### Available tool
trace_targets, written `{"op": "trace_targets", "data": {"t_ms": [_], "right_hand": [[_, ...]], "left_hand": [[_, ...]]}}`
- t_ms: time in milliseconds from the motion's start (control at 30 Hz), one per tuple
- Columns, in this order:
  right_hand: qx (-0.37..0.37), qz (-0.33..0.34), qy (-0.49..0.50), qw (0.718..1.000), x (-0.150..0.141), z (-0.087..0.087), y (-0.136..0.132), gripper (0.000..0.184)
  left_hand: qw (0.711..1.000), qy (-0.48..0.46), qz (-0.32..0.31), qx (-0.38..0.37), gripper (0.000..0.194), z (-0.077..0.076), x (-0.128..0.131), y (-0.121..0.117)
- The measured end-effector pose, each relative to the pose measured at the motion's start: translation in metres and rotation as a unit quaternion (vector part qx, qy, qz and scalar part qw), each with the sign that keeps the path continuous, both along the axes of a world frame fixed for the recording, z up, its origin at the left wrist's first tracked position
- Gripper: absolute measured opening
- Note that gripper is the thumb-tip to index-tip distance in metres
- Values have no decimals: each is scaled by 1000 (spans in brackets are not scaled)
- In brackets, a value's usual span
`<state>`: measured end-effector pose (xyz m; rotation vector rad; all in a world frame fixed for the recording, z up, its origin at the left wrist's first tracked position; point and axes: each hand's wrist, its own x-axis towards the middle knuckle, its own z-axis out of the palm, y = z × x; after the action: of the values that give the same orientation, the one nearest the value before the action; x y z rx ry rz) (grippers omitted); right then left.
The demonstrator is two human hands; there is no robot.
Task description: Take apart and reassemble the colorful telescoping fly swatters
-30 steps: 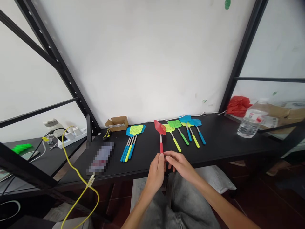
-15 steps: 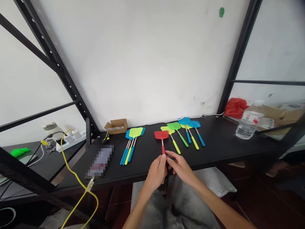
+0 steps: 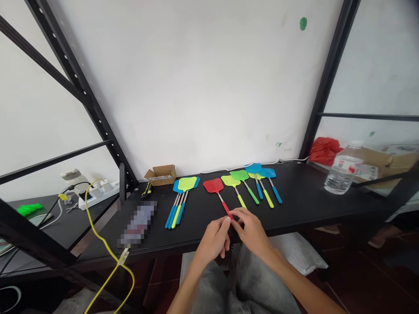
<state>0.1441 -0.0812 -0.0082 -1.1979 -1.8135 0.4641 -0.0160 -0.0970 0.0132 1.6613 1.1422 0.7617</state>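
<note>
A red fly swatter [image 3: 213, 186] points up and left over the dark tabletop, its red handle tilted toward me. The fingers of my right hand [image 3: 251, 229] pinch the lower end of that handle. Close against it, my left hand [image 3: 213, 240] is closed with thumb and fingertips at the handle's end; its exact hold is partly hidden. Just right of the red one lie a yellow fly swatter [image 3: 231, 180], a green fly swatter [image 3: 240, 175] and a blue fly swatter [image 3: 269, 173], with others partly overlapped. On the left, several blue and yellow swatters [image 3: 187, 184] lie stacked side by side.
Behind the left stack stands an open cardboard box [image 3: 161, 175], with a yellow-black cutter [image 3: 146, 191] nearby. A blurred phone [image 3: 139, 224] with a yellow cable [image 3: 104, 240] lies left. At right are a water bottle [image 3: 343, 170] and a red bag [image 3: 324, 150]. Black rack posts frame the table.
The red swatter has swung from nearly upright to tilted left, its head shifting left. My right fingers have closed onto the handle's end, and my left hand has lowered slightly.
</note>
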Motion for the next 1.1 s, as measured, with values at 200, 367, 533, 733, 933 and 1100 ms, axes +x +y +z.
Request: {"op": "trace_targets", "data": {"t_ms": [200,367,533,733,933,1100], "right_hand": [[3,-7,-62,998,-2,0,-1,29],[-13,-9,-95,995,-4,1,-6,34],[-15,-14,-100,995,-3,3,-7,40],[-8,-14,-91,996,-1,2,-4,39],[2,-12,-91,996,-2,-1,-3,32],[-5,-17,-91,996,-2,-3,-3,31]], "left_hand": [[975,129,90,156,51,5,-5,0],[916,254,104,292,42,-3,-6,4],[916,277,67,282,47,-14,-2,6],[925,259,46,274,51,-16,-4,6],[914,267,85,295,48,-11,-24,16],[862,346,210,306,45,-3,-64,31]]}}
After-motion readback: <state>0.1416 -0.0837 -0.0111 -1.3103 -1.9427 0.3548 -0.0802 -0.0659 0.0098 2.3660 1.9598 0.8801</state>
